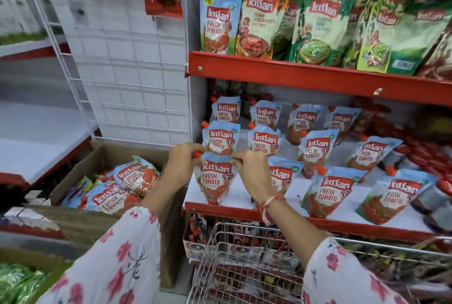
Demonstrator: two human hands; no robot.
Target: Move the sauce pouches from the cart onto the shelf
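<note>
A blue and red tomato sauce pouch [215, 182] stands upright at the front left corner of the white shelf [244, 196]. My left hand [182, 163] pinches its top left corner by the orange cap. My right hand [252, 169] pinches its top right corner. Several like pouches [326, 193] stand in rows on the shelf behind and to the right. More pouches [117, 186] lie piled in a cardboard box [102, 154] at the left. The wire cart [244, 267] is below my arms.
An upper red-edged shelf [305, 75] holds green and cream chutney pouches [315, 27]. A white wire grid panel [127, 59] stands left of the shelving. Another box with green packets [17, 281] sits at the bottom left. Red packs lie at the shelf's far right.
</note>
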